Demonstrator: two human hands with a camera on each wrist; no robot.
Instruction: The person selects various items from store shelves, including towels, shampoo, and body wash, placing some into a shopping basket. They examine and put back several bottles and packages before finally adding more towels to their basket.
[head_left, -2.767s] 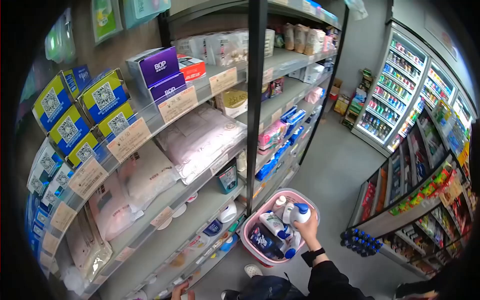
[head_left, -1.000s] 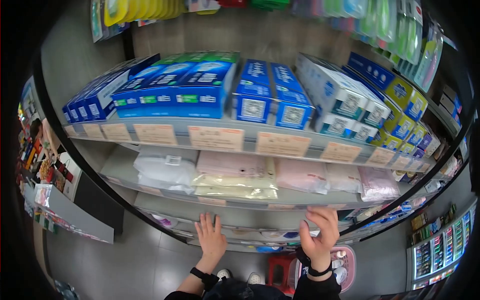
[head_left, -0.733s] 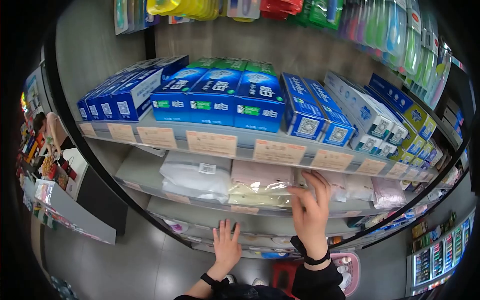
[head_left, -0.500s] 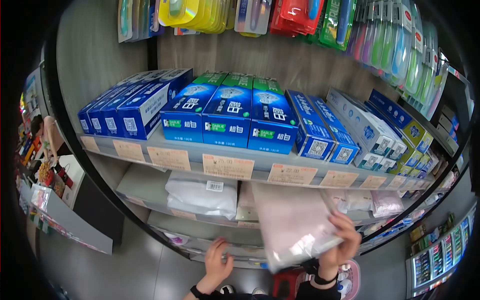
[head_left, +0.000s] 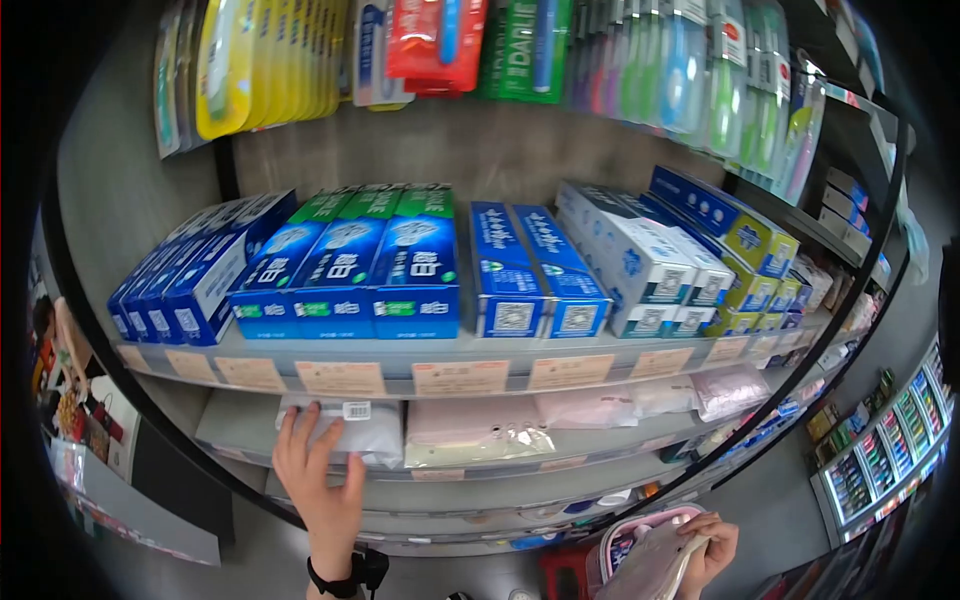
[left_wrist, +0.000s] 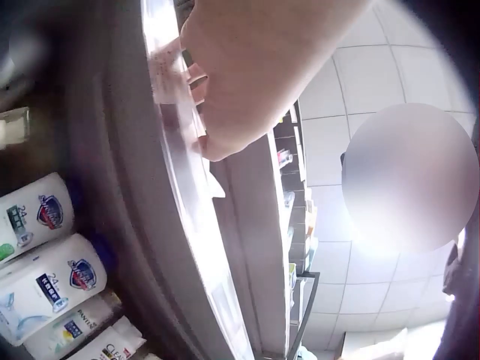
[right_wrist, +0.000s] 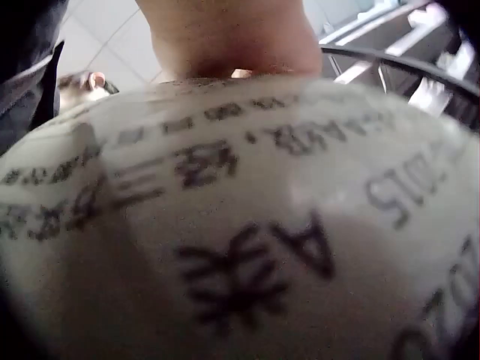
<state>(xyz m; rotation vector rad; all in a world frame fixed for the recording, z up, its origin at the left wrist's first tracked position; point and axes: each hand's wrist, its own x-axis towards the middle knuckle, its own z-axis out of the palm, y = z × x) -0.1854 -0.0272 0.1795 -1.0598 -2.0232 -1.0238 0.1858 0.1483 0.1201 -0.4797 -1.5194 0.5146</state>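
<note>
I'd ease the packet (head_left: 648,562) flat past the basket's rim (head_left: 652,518), right hand (head_left: 712,550) gripping it, left hand (head_left: 322,490) splayed loose.

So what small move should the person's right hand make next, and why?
Probably lower the pale, flat plastic packet into the pink plastic basket: the right hand grips the packet, which partly covers the basket in the head view.
</note>
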